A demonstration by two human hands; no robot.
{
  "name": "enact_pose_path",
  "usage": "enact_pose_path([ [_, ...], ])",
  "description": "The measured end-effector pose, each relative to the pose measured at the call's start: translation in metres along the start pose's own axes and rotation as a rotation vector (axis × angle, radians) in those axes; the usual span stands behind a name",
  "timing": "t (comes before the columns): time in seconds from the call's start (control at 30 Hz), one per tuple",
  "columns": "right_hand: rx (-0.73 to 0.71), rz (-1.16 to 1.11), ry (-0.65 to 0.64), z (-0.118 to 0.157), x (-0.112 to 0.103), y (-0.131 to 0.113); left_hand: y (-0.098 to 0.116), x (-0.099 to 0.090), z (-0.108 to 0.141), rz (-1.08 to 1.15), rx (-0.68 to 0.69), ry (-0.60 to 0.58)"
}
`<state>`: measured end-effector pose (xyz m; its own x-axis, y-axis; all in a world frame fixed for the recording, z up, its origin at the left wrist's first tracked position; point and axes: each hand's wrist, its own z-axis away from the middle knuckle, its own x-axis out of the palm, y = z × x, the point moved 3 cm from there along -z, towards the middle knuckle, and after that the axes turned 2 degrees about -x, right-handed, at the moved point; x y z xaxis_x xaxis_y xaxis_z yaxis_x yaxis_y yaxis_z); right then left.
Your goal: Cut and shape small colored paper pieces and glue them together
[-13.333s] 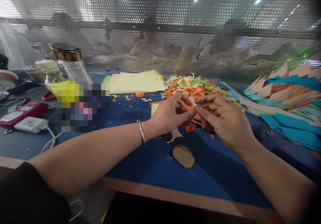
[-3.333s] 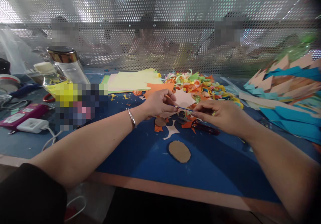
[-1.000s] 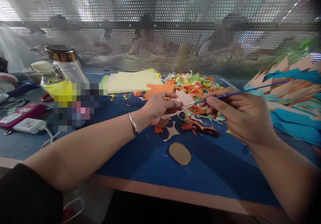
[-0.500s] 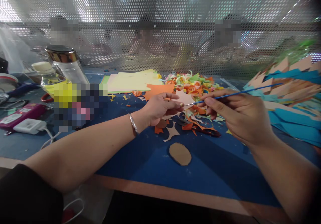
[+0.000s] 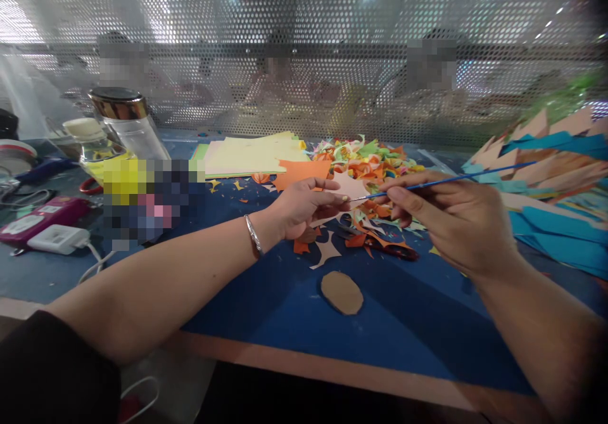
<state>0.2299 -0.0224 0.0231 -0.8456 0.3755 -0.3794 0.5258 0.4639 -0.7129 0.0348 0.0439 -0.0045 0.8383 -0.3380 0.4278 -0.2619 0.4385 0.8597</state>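
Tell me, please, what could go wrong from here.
The thin blue brush in the right hand points at the left hand, so a slip might jab it. Anything small dropped could get lost in the pile of paper scraps just beyond. A careless sweep might push the cardboard oval off the table.

Adds up to one left hand point(image 5: 303, 210), one right hand point(image 5: 456, 224), one slim blue brush point(image 5: 494, 171), one silver bracelet point(image 5: 253, 234) and one brown oval point(image 5: 342, 293) in full view. Also counts two capped bottles point(image 5: 135, 134) and one white charger point(image 5: 59, 239). Includes paper scraps point(image 5: 373, 169) too overlapped to count exactly.
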Motion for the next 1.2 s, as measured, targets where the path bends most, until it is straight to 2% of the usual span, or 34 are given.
enact_pose_path([
  [0.43, -0.003, -0.043, 0.043, 0.0003, 0.0015, -0.0054, 0.0000, -0.0008, 0.0008, 0.032, -0.008, 0.025],
  [1.2, -0.028, 0.018, 0.015, 0.0012, -0.0006, -0.0017, -0.0022, -0.0016, -0.0013, 0.054, -0.022, 0.027],
])
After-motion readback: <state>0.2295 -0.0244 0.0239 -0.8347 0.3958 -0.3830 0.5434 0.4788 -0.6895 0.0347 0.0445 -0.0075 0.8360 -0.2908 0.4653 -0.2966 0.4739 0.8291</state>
